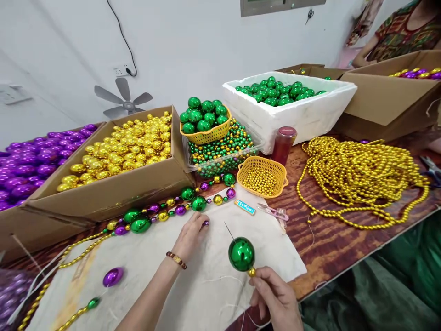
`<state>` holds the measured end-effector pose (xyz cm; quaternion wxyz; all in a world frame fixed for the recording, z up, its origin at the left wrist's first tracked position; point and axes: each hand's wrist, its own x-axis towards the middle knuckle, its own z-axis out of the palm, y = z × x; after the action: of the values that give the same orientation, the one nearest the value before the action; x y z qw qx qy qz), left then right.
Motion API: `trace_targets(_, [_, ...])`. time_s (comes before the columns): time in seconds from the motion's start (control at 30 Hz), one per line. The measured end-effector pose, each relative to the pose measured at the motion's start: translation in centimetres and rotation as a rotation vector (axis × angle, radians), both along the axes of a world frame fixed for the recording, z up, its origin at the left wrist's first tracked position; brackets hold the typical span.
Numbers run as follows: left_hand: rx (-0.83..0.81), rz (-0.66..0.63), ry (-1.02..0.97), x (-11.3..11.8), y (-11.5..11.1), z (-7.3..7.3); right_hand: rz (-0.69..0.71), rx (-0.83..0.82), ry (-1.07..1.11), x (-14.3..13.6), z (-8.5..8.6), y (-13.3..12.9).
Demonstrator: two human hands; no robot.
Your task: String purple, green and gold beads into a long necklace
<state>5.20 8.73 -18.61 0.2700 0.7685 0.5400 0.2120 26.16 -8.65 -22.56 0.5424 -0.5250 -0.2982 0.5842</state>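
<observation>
My right hand [275, 294] pinches a needle [228, 231] by its lower part, at a small gold bead [252, 272]. A large shiny green ball bead [241, 253] is threaded above that bead, and the needle's tip sticks out past it. White thread [227, 278] trails on the cloth below. Over the cloth, my left hand [191, 232] is closed on a small purple bead [206, 223] at its fingertips. Just beyond it lies a finished-looking strand of green, purple and gold beads [180, 210]. A loose purple bead [113, 276] lies at the left.
Cardboard boxes hold purple beads [44, 158] and gold beads [127, 149]. Behind are a yellow basket [206, 136], a foam box [262, 115] and a red-lidded jar [284, 145]. A small basket [267, 193], thread snips [274, 211] and gold strands [361, 179] lie rightward. Another person [403, 30] sits far right.
</observation>
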Motion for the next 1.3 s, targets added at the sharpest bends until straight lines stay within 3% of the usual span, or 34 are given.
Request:
trace_targets(0.1, [-0.170,0.164,-0.447,0.2,-1.1,1.2,0.031,0.007,-0.073,-0.2,0.3,0.0])
trace_targets(0.2, [-0.439,0.218,-0.951,0.6,-3.0,3.5,0.069,0.007,-0.127,-0.5,1.0,-0.1])
trace_targets(0.3, [-0.600,0.225,-1.246,0.9,-5.1,5.3,0.114,0.027,-0.158,-0.9,2.3,-0.1])
trace_targets(0.4, [-0.651,0.263,-1.429,1.0,-6.2,6.2,0.145,0.034,-0.180,-1.3,3.7,-0.2])
trace_targets(0.6, [-0.664,0.243,-1.545,0.5,-6.8,6.4,0.145,0.043,-0.196,-1.7,4.6,-0.5])
trace_targets(0.93, [-0.662,0.234,-1.554,0.3,-7.1,6.5,0.155,-0.004,-0.221,-1.9,5.1,-0.7])
trace_targets(1.3, [-0.656,0.268,-1.529,-0.1,-6.4,5.4,0.151,-0.055,-0.215,-2.3,3.4,-0.7])
